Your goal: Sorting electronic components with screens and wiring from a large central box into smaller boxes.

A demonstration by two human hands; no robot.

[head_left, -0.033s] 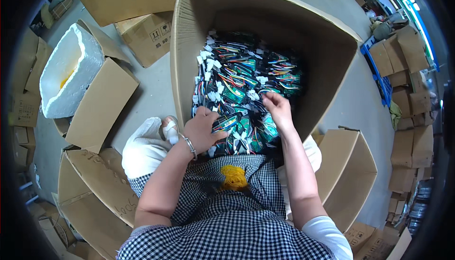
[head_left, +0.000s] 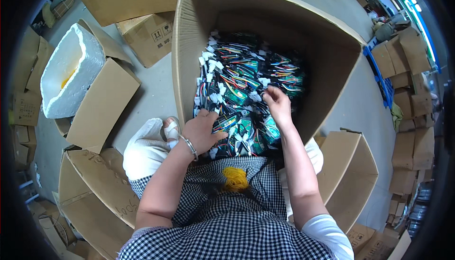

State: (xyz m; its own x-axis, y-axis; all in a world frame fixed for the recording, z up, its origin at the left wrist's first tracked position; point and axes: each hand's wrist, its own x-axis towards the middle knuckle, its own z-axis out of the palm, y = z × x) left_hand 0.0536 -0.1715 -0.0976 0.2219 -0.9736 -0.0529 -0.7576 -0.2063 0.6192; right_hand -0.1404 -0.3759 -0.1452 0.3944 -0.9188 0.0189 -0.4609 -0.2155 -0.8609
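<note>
In front of me a tall cardboard box (head_left: 327, 61) holds many bundles of green circuit boards (head_left: 237, 94) with coloured wires and white plugs. My left hand (head_left: 201, 131) is curled round the near end of one bundle of wired circuit boards (head_left: 224, 123), thumb below and fingers above. Over the right part of the pile is my right hand (head_left: 278, 104), thumb and fingertips pinched together. Whatever lies between those fingertips is too small to make out. White connectors (head_left: 256, 95) sit just left of them. A clump of thin yellow strands (head_left: 235, 178) lies on my checked apron.
An open carton with a white foam liner (head_left: 50, 89) stands at left. Open cartons flank me at lower left (head_left: 95, 212) and right (head_left: 348, 170). Closed cartons (head_left: 147, 37) sit beyond the big box's left side. Stacked cartons (head_left: 405, 141) and a blue pallet (head_left: 377, 75) line the right.
My right hand has moved very slightly away from me over the pile. The whole view has shifted a little; my left hand keeps its grip.
</note>
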